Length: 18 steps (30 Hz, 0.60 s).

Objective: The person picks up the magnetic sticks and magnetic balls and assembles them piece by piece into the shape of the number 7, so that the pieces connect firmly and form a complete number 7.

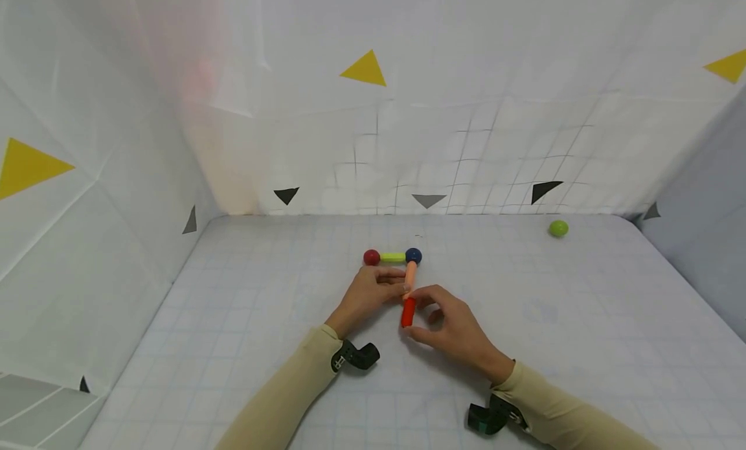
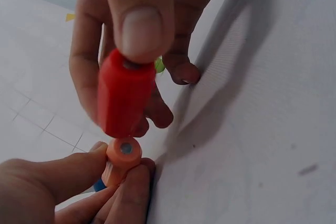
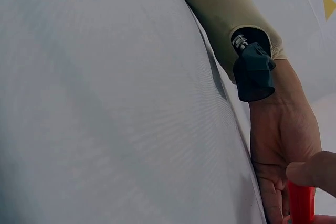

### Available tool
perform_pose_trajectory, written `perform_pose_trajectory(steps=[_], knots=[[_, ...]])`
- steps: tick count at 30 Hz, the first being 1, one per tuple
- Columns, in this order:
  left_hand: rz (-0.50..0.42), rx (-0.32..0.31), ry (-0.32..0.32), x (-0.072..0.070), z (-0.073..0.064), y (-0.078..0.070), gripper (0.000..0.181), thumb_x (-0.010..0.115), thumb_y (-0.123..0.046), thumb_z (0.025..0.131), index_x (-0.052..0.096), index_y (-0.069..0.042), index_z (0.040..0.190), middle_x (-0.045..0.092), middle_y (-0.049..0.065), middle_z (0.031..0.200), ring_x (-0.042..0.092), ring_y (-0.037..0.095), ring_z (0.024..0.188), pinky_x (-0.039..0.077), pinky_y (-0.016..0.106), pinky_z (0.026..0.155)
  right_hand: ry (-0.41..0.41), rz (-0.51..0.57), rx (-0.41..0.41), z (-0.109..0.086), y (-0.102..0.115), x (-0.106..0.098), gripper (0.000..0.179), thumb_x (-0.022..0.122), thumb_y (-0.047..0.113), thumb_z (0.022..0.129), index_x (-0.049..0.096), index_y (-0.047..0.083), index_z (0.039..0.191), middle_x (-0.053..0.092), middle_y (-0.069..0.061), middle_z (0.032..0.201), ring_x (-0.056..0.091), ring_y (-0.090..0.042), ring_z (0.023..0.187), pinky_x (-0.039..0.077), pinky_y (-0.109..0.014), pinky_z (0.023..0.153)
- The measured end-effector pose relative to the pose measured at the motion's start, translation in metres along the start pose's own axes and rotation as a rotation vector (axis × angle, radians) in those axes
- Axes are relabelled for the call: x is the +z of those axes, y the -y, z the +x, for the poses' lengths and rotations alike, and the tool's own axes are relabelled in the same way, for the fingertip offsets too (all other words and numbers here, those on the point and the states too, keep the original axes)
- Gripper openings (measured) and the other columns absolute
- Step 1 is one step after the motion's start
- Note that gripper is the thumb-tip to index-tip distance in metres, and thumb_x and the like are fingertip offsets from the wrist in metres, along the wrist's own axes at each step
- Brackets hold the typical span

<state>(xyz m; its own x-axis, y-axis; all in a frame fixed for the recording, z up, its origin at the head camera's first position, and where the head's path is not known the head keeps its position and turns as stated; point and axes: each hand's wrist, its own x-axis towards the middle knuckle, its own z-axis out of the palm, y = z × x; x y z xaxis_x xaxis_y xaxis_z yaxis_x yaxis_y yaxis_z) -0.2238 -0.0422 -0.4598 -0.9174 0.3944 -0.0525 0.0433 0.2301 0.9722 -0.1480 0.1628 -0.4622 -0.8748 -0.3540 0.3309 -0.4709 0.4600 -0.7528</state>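
My left hand (image 1: 366, 291) pinches a peach-orange magnetic rod (image 1: 410, 275) between thumb and fingers. At its far end the rod meets a dark blue ball (image 1: 413, 255), and from there a yellow-green rod (image 1: 393, 258) runs left to a dark red ball (image 1: 371, 257). My right hand (image 1: 454, 324) holds a short red rod (image 1: 408, 313) by its ends, between thumb and fingertip. In the left wrist view, the red rod (image 2: 125, 98) has its lower end right at the orange rod's tip (image 2: 126, 148), where a silvery magnet shows.
A bright green ball (image 1: 558, 228) lies at the back right of the white, grid-lined table (image 1: 583, 346). White sheets (image 1: 443, 42) with yellow and dark triangles rise behind and beside it. Black wrist cameras (image 1: 362, 356) sit at both sleeve cuffs.
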Motion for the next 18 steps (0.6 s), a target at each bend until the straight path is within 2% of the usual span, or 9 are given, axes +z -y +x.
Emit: perform_pose_trajectory(steps=[5,9,13,15,18], knots=[[0.019,-0.006,-0.003,0.0005,0.0002,0.0005,0.034,0.081,-0.022,0.094,0.076,-0.007,0.124,0.077,-0.001,0.103,0.071,0.014,0.096,0.054,0.033,0.085,-0.004,0.038,0.044,0.0004,0.0016,-0.0025,0.051,0.091,0.012,0.081,0.062,0.011,0.123,0.067,0.005,0.114,0.066,-0.024,0.099,0.06,-0.038,0.08],[0.015,-0.013,0.002,0.0006,0.0007,0.0021,0.035,0.08,-0.023,0.095,0.076,-0.007,0.125,0.077,-0.002,0.105,0.071,0.014,0.097,0.055,0.033,0.087,-0.005,0.033,0.05,0.0015,0.0011,-0.005,0.055,0.09,0.015,0.083,0.061,0.013,0.13,0.067,0.006,0.11,0.066,-0.023,0.098,0.06,-0.037,0.078],[0.029,-0.008,0.005,-0.0002,0.0011,0.002,0.035,0.079,-0.023,0.095,0.075,-0.006,0.126,0.077,-0.001,0.107,0.07,0.014,0.098,0.055,0.033,0.087,-0.004,-0.015,-0.03,0.0024,-0.0006,-0.0078,0.046,0.087,0.019,0.087,0.07,0.015,0.129,0.066,0.01,0.108,0.064,-0.022,0.095,0.059,-0.037,0.074],[0.03,-0.012,0.003,-0.0005,0.0009,0.0009,0.035,0.08,-0.023,0.095,0.075,-0.006,0.126,0.076,-0.001,0.108,0.07,0.015,0.099,0.055,0.034,0.087,-0.001,-0.042,-0.081,0.0029,-0.0012,-0.0091,0.034,0.087,0.021,0.087,0.074,0.017,0.119,0.066,0.012,0.105,0.063,-0.02,0.091,0.057,-0.036,0.071],[0.022,-0.022,-0.002,-0.0005,0.0009,-0.0004,0.035,0.08,-0.022,0.094,0.075,-0.006,0.125,0.076,0.0,0.108,0.07,0.015,0.099,0.055,0.033,0.087,0.007,-0.074,-0.137,0.0034,-0.0028,-0.0103,0.021,0.086,0.022,0.089,0.073,0.022,0.105,0.064,0.015,0.093,0.062,-0.015,0.08,0.055,-0.032,0.065]])
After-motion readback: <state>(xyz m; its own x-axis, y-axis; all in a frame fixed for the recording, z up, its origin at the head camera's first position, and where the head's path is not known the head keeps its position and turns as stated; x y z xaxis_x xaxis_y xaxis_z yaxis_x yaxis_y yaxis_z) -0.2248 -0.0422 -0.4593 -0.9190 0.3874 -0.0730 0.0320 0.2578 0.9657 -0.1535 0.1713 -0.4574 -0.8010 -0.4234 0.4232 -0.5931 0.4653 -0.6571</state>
